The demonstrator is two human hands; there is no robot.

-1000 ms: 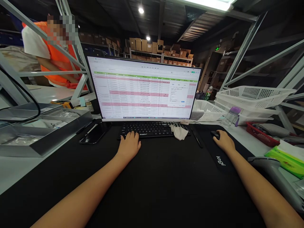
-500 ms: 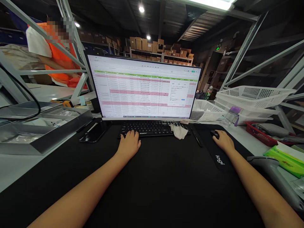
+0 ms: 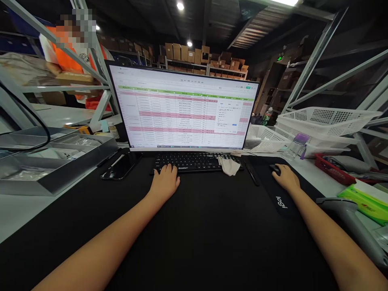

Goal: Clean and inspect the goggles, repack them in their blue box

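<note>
My left hand (image 3: 165, 180) rests with fingers spread on the lower left part of a black keyboard (image 3: 194, 161). Over on the right, my right hand (image 3: 287, 178) is wrapped round a black computer mouse (image 3: 275, 169), which lies on a dark mouse pad (image 3: 273, 196). Behind the keyboard stands a monitor (image 3: 182, 109) showing a spreadsheet with pink rows and a small pop-up window. A crumpled pale cloth (image 3: 229, 166) lies over the keyboard's right end. Between cloth and mouse pad is a thin black pen-like object (image 3: 251, 173).
A smartphone (image 3: 119, 167) and a grey divided tray (image 3: 57, 178) are at left. White baskets (image 3: 327, 121), a red basket (image 3: 333, 171), a green packet (image 3: 363, 204) and a grey handheld scanner (image 3: 348, 218) line the right. Beyond the metal frame, a person in an orange vest (image 3: 65, 56) stands near a cardboard box (image 3: 75, 79).
Both my hands stay in the same places. The camera view has shifted slightly. In the background, the person in orange has moved, and a cardboard box now shows in front of them.
</note>
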